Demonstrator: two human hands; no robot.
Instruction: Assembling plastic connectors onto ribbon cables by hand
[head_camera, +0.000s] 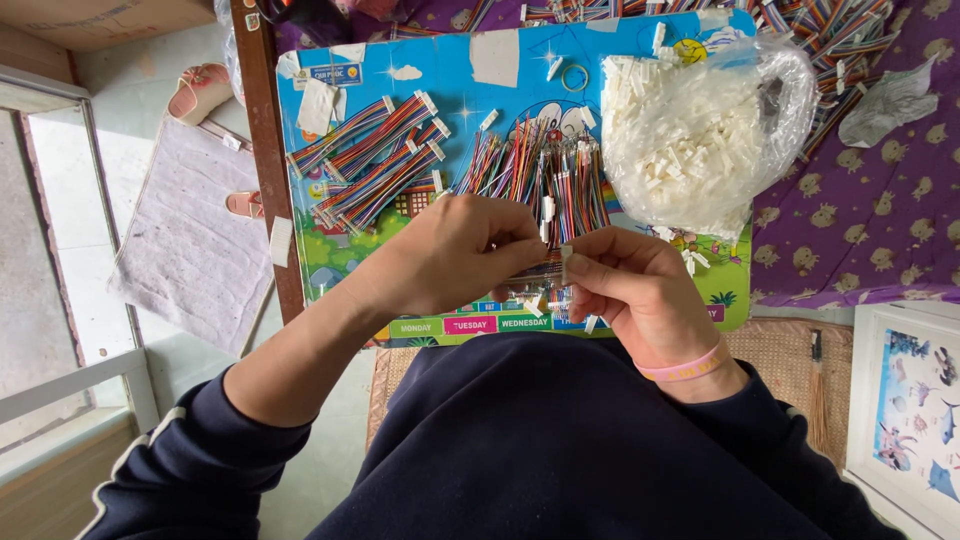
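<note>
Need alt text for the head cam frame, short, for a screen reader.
Seen from above, a person's left hand and right hand meet over a colourful board, pinching a small multicoloured wire bundle with a white connector. More wire bundles and a clear bag of white connectors lie on the board.

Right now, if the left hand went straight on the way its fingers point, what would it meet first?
Probably the right hand: the left hand points rightward at it, and the fingertips nearly touch around a small white connector.

Bright, even daylight, soft shadows, sharp centre, wide-angle bending at the edges.
</note>
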